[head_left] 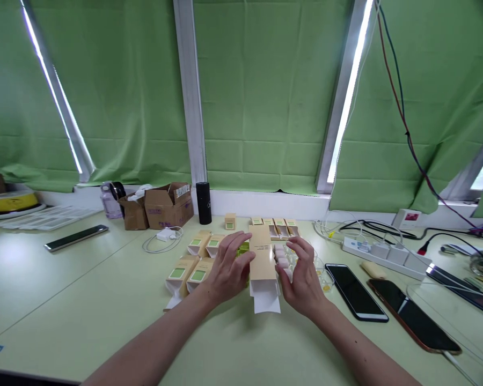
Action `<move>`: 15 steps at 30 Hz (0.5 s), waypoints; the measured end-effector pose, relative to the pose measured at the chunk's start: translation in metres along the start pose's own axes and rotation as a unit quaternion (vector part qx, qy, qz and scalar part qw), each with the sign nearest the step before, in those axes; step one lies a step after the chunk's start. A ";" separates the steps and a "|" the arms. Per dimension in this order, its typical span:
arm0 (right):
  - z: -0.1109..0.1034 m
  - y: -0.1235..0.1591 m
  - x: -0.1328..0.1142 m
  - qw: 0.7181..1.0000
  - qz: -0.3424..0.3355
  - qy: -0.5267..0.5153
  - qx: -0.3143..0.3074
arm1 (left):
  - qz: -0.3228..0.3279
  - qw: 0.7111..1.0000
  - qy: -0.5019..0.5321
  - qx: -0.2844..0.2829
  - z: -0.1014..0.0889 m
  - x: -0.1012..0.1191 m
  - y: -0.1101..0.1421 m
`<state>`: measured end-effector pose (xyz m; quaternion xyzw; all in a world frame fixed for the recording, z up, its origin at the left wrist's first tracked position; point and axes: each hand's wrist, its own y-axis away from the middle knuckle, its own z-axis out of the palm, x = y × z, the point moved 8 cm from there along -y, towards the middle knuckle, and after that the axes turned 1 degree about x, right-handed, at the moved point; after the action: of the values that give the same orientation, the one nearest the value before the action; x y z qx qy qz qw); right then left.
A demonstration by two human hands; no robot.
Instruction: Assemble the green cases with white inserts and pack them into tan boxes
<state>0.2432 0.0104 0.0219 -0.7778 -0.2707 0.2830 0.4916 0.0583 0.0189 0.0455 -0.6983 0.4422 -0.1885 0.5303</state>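
A tan cardboard carton [262, 257] is in front of me, its white end flaps open toward me. My left hand [230, 262] is at its left side, with the thumb and index fingertip on the carton's edge. On the other side, my right hand [302, 279] has its fingers spread and curved, the thumb close to or touching the right edge. Green pieces [243, 248] show partly behind my left fingers. Small white-capped containers [282, 256] stand beside the carton, partly hidden by my right hand. Several tan cartons with green labels [201, 272] lie left of my left hand.
More open cartons [280, 228] and one small box [230, 221] are farther back. Phones [356, 292] and a power strip [384, 254] with cables lie to the right. Brown cardboard boxes [169, 206], a black cylinder [203, 202] and a white charger [166, 234] are at the back left.
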 end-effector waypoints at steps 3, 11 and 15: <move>0.005 0.004 -0.005 1.000 -0.005 -0.007 -0.021 | 0.000 0.999 0.050 -0.017 0.003 0.003 0.002; 0.009 0.008 -0.008 0.999 0.003 -0.028 -0.041 | -0.123 0.980 0.156 -0.024 0.006 -0.006 0.002; 0.007 0.006 -0.010 0.999 0.011 -0.026 -0.033 | -0.320 0.917 0.235 -0.039 0.019 -0.034 0.019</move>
<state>0.2328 0.0053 0.0156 -0.7889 -0.2835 0.2996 0.4555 0.0455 0.0567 0.0281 -0.7583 0.3143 -0.4895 0.2942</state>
